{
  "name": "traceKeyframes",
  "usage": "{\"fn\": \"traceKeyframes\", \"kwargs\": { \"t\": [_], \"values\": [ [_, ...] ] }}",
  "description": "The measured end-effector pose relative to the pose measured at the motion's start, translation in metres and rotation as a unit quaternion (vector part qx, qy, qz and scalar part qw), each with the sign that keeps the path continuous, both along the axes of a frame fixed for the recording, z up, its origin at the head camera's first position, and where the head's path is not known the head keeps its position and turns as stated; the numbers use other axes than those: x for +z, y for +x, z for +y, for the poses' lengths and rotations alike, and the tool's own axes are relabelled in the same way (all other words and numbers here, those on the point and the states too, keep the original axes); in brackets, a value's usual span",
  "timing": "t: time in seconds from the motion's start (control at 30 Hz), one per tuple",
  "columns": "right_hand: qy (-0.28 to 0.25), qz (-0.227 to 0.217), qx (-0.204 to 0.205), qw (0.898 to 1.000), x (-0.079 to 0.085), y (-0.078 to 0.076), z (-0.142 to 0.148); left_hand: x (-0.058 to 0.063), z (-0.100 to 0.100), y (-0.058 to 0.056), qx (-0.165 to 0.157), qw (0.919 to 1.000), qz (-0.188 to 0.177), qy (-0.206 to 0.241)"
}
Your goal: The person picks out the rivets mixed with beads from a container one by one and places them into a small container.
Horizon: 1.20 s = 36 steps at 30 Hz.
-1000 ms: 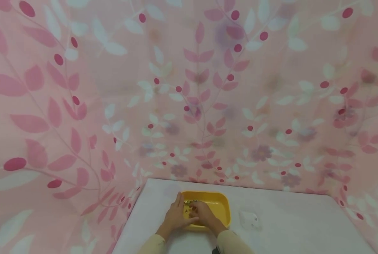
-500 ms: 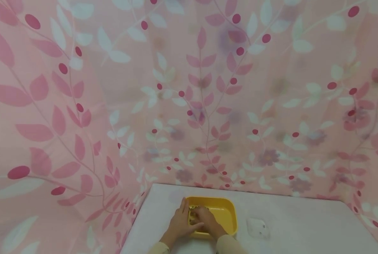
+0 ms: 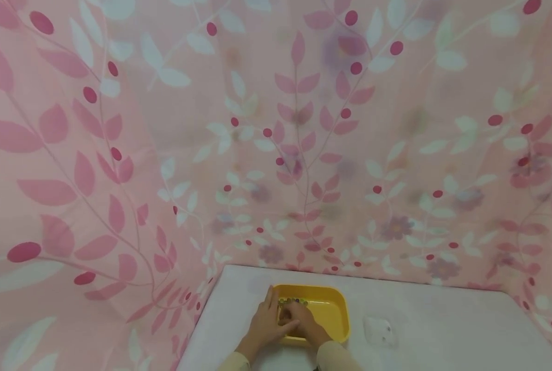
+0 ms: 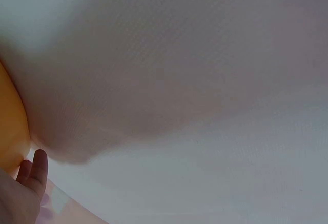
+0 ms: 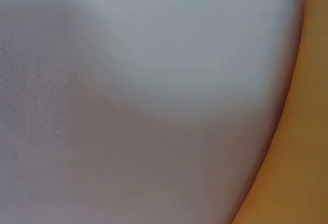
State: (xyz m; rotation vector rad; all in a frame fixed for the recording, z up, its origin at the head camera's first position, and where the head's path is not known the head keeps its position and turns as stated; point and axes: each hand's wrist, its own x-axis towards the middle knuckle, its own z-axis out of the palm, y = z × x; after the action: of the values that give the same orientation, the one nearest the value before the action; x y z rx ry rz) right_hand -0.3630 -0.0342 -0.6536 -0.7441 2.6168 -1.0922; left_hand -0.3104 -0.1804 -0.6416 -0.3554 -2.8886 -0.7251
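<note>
A yellow tray point(image 3: 337, 312) sits on the white table. Small round green and dark marbles point(image 3: 297, 300) show at its left end, partly hidden by my hands. My left hand point(image 3: 264, 324) lies along the tray's left side, fingers straight and pointing away, thumb reaching across the near edge. In the left wrist view, the fingers of that hand point(image 4: 24, 196) extend beside the tray's outer wall point(image 4: 11, 124). My right hand point(image 3: 301, 318) reaches over the near rim, its fingers bent down among the marbles. Its fingertips are hidden, and I cannot tell whether they hold any.
To the right of the tray lies a clear plastic piece point(image 3: 379, 331) with small dark spots on it. A pink curtain with a leaf pattern point(image 3: 303, 154) stands behind the white table point(image 3: 447, 330) and along its sides.
My right hand's fingers have shifted slightly within the left end of the tray, and some marbles sit differently. The left hand stays at the tray's side. The head view has shifted slightly.
</note>
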Motion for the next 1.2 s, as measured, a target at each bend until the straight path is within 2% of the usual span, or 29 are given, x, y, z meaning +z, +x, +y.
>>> {"fn": "traceKeyframes", "kwargs": {
  "t": [0.17, 0.4, 0.63, 0.8, 0.93, 1.03, 1.2],
  "values": [
    [-0.006, -0.006, -0.009, 1.000, 0.007, 0.000, 0.000, 0.007, -0.001, -0.003, 0.011, 0.9997, 0.001, -0.021],
    [-0.019, -0.019, -0.018, 0.999, 0.010, 0.003, 0.002, 0.011, 0.001, -0.001, 0.015, 0.9998, -0.005, -0.012],
    [-0.016, 0.023, -0.032, 0.999, 0.009, 0.004, 0.005, 0.009, 0.002, 0.001, 0.019, 0.9996, -0.003, -0.019],
    [-0.014, -0.004, -0.047, 0.999, 0.007, 0.005, 0.006, 0.013, 0.002, 0.003, 0.017, 0.9994, -0.027, -0.011],
    [-0.016, -0.017, -0.047, 0.999, 0.008, 0.008, 0.008, 0.009, 0.003, 0.002, 0.022, 0.9989, -0.041, -0.002],
    [-0.016, -0.016, -0.044, 0.999, 0.009, 0.009, 0.009, 0.004, 0.003, 0.000, 0.024, 0.9990, -0.037, -0.002],
    [-0.013, -0.003, -0.043, 0.999, 0.008, 0.007, 0.010, 0.004, 0.003, 0.000, 0.017, 0.9998, -0.010, -0.002]
  ]
}}
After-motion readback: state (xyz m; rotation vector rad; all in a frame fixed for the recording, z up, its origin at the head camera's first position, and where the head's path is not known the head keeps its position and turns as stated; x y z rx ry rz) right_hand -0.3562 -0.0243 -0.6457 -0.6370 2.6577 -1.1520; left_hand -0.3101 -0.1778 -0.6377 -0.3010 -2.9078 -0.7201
